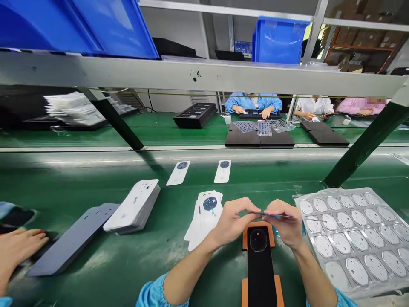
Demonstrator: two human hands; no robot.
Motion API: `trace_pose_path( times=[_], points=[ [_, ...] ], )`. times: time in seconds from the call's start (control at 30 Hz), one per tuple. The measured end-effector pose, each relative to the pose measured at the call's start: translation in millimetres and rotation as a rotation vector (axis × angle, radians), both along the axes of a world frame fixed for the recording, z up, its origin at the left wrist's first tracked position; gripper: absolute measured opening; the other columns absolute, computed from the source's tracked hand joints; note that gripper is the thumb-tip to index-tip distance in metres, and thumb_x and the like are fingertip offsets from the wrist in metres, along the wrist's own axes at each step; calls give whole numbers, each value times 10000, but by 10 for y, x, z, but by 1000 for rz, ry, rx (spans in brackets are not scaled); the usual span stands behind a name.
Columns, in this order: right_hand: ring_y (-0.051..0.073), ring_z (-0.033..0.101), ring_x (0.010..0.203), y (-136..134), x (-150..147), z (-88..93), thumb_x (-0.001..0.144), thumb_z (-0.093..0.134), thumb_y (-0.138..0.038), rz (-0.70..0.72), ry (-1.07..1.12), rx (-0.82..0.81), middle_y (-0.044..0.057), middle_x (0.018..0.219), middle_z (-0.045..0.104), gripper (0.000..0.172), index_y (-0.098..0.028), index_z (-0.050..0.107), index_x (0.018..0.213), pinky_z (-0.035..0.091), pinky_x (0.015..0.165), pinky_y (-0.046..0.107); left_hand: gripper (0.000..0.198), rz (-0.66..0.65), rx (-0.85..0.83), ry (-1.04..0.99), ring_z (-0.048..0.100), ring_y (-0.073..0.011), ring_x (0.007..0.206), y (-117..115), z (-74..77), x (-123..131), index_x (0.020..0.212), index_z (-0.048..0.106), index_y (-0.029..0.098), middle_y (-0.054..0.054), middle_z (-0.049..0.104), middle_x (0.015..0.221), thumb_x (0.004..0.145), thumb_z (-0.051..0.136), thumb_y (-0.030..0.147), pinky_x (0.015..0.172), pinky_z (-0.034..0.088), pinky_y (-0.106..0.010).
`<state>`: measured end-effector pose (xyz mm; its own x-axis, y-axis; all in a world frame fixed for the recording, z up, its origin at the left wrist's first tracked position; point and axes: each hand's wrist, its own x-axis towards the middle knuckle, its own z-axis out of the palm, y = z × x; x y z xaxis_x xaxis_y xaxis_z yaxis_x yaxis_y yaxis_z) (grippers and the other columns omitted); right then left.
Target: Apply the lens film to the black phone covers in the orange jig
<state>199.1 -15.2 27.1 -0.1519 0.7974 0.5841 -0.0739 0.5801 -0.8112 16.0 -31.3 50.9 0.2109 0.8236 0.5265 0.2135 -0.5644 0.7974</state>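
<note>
My left hand (234, 217) and my right hand (286, 219) pinch a thin dark piece (264, 214) between them, seen edge-on. A slender metal rod, perhaps tweezers (311, 219), sticks out rightward from my right hand. Just below both hands, a black phone-shaped panel (260, 268) with a round camera area rests in an orange holder (245, 294). Left of my left hand lies a loose pile of white phone-shaped sheets (194, 226), the top one bearing a dark round piece (210, 203). What my fingertips cover is hidden.
A clear tray (347, 192) of white round pieces lies to the right. Leftward are a white sheet stack (131, 209), grey panels (75, 238) and another person's hand (24, 245). Two white cards (223, 172) lie ahead. Slanted posts (367, 145) support an overhead shelf (223, 79). Co-workers sit beyond.
</note>
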Motion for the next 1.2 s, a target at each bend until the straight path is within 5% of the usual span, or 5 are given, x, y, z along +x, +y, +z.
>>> trace_pose_path(
  times=[0.2, 0.67, 0.8, 0.93, 1.2],
  points=[
    [208, 678, 695, 0, 113, -66, 860, 721, -247, 132, 164, 132, 32, 717, 726, 30, -261, 743, 873, 537, 676, 383, 27, -79, 7, -147, 721, -187, 768, 13, -52, 115, 846, 740, 183, -70, 762, 827, 828, 726, 168, 716, 583, -300],
    [181, 657, 728, 127, 17, -278, 754, 810, -281, 112, 292, -394, 7, 746, 695, 120, -212, 712, 759, 541, 725, 334, 229, 98, -367, -119, 604, -144, 645, 70, -114, 159, 627, 608, 166, 4, 639, 646, 721, 789, 270, 632, 465, -263],
    [238, 680, 954, 692, -89, -67, 653, 859, -352, -46, 456, -533, 55, 953, 733, 372, -182, 697, 941, 549, 865, 384, 583, 37, -383, 19, 652, -244, 1056, 489, -114, -170, 1164, 621, 210, -81, 691, 1140, 641, 852, 325, 901, 504, -330],
    [185, 679, 823, 1066, -205, -2, 635, 831, -480, 57, 295, -706, 46, 841, 715, 394, -187, 665, 840, 555, 732, 306, 541, 454, -511, 334, 556, -308, 1243, 1206, -202, -570, 1235, 552, 175, -172, 591, 1309, 787, 691, 447, 990, 459, -389],
    [171, 667, 809, 301, 207, -495, 706, 774, -311, 51, -315, -589, 29, 872, 722, 220, -198, 696, 877, 516, 767, 288, 969, 745, -743, 526, 332, -564, 1344, 1964, -678, -717, 1186, 491, 78, -386, 410, 1385, 329, 905, 254, 1000, 355, -636]
  ],
)
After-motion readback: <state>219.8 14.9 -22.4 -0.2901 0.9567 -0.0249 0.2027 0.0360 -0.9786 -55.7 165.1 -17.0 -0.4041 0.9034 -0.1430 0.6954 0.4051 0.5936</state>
